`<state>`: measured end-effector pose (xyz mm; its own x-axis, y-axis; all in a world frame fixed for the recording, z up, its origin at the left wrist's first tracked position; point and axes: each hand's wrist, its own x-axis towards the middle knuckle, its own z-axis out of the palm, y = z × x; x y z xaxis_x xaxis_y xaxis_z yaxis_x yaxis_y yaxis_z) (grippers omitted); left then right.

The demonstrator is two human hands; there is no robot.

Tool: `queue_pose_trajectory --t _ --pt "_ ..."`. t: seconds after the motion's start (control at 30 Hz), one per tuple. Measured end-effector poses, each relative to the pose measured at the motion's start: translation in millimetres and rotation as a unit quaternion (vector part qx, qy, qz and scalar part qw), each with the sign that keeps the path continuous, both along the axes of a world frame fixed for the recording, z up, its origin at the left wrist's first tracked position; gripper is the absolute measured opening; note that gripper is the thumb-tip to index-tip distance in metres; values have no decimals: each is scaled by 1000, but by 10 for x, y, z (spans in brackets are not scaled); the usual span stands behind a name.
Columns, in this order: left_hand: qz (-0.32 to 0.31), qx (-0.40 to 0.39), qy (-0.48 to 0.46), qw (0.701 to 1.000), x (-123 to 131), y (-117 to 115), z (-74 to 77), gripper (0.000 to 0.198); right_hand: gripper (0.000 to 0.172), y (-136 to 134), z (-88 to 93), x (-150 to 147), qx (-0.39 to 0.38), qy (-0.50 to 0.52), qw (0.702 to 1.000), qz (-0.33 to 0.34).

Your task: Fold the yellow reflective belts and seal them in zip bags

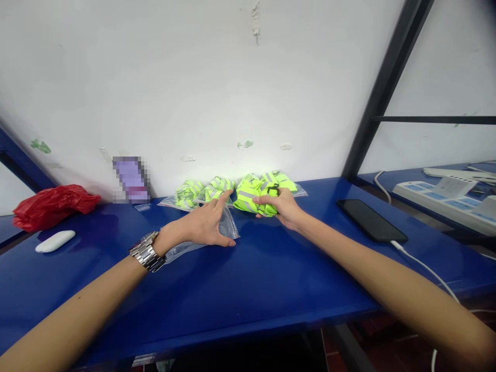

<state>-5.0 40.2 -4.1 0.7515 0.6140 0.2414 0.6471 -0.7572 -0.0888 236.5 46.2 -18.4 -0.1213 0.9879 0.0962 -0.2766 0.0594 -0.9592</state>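
Note:
My right hand (284, 206) grips a folded bundle of neon-yellow reflective strap (250, 195) with silver stripes and a black buckle. Over an empty-looking clear plastic bag (228, 223) is my left hand (211, 219), thumb and fingers spread apart, nothing in its grasp. That hand covers much of the bag. Behind it, against the wall, lie two more yellow bundles in clear bags, one on the left (188, 194) and one nearer the middle (218, 188). Another bagged yellow bundle (284, 181) sits partly hidden behind my right hand.
On the blue table (248, 289), a red plastic bag (56, 206) and a white oval case (55, 241) are at the left. A phone with a blurred screen (133, 180) leans on the wall. To the right lie a black phone (372, 221) on a white cable and a power strip (445, 201).

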Motion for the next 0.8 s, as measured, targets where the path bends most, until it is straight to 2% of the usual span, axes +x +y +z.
queue_pose_trajectory --t 0.17,0.23,0.3,0.43,0.53,0.8 --pt "56 42 -34 997 -51 -82 9 118 58 -78 75 -13 -22 -5 1000 1" --pt "94 60 -34 993 -45 -136 33 118 62 -92 83 -14 -22 -3 1000 18" --pt "104 87 -34 990 -29 -188 54 114 62 -96 77 -14 -18 -7 999 42" --pt "43 148 -44 987 5 -236 62 108 58 -96 40 -16 15 -20 994 107" --pt "15 172 -52 984 26 -222 49 110 56 -98 17 -16 56 -37 986 152" --pt "-44 169 -77 982 73 -235 33 108 48 -103 56 25 98 -135 975 146"
